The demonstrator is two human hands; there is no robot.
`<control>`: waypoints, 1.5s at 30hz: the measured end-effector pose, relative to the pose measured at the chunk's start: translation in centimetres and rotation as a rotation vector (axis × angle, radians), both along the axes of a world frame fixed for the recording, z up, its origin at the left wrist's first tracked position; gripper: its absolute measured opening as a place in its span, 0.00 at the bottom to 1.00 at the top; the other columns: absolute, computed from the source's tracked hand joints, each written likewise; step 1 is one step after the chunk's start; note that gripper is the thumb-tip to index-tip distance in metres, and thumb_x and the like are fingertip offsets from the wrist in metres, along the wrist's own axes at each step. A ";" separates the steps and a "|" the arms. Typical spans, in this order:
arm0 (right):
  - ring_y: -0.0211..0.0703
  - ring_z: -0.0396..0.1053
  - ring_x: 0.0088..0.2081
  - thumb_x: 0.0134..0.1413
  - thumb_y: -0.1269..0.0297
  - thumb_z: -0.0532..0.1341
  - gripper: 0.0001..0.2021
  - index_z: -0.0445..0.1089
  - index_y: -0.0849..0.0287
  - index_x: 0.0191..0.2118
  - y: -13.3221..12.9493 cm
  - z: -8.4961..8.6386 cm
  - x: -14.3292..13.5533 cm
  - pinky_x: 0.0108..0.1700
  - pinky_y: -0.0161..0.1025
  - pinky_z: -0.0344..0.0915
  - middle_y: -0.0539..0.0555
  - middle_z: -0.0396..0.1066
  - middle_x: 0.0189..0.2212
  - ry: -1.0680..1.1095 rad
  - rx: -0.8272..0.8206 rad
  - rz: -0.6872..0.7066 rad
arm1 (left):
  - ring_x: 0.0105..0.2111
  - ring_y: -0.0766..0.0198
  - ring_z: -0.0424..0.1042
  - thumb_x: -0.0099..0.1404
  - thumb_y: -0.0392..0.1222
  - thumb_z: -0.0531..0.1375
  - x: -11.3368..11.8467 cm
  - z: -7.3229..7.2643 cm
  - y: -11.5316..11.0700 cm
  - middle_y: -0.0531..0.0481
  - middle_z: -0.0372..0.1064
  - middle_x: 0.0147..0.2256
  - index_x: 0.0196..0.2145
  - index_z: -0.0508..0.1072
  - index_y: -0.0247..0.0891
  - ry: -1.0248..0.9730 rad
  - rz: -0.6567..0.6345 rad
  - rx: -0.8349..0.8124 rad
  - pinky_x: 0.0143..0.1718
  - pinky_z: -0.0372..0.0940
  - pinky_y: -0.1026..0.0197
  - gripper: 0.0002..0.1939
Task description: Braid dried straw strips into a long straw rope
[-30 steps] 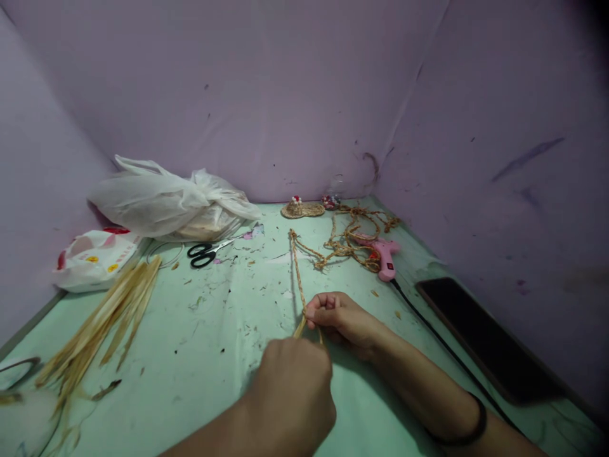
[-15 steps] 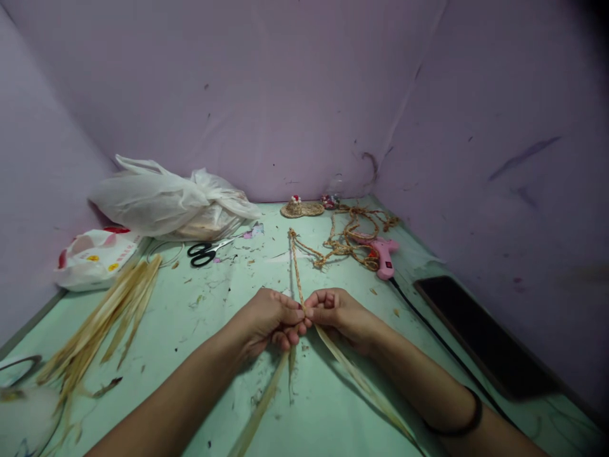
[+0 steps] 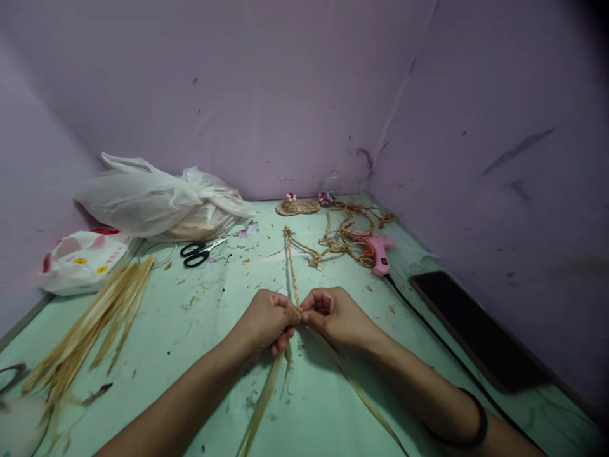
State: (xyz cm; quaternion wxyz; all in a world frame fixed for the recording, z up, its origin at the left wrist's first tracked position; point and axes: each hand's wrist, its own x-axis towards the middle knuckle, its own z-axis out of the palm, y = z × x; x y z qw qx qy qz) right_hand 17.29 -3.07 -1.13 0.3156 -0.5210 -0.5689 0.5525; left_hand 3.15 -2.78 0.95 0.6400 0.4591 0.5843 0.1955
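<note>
A thin braided cord of straw-coloured fibre runs from a fixed point on the table down to my fingers. My left hand pinches its near end, and my right hand pinches it from the other side, the fingertips almost touching. Loose flat fibre strips trail toward me: one strip below my left hand, another strip below my right. The exact crossing of the strands is hidden by my fingers. From the cord's far end, more braid leads right to a tangled heap of braided cord.
Left lie a bundle of dry fibre strips, black-handled scissors, a printed white bag and a knotted plastic bag. A small woven piece sits at the back. Right are a pink glue gun, its cable and a dark phone-like slab.
The view has shifted slightly, moving everything a little to the left. My fingers have shifted their pinch at the braid's end, and the strip below my right hand hangs differently.
</note>
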 end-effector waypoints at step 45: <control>0.28 0.51 0.15 0.35 0.73 0.58 0.02 0.64 0.63 0.19 -0.7 -0.6 -0.7 0.18 0.29 0.46 0.45 0.59 0.12 0.097 -0.170 -0.141 | 0.10 0.76 0.51 0.42 0.35 0.56 -2.1 0.7 0.9 0.53 0.63 0.14 0.18 0.68 0.31 -0.010 -0.342 -0.003 0.12 0.42 0.69 0.03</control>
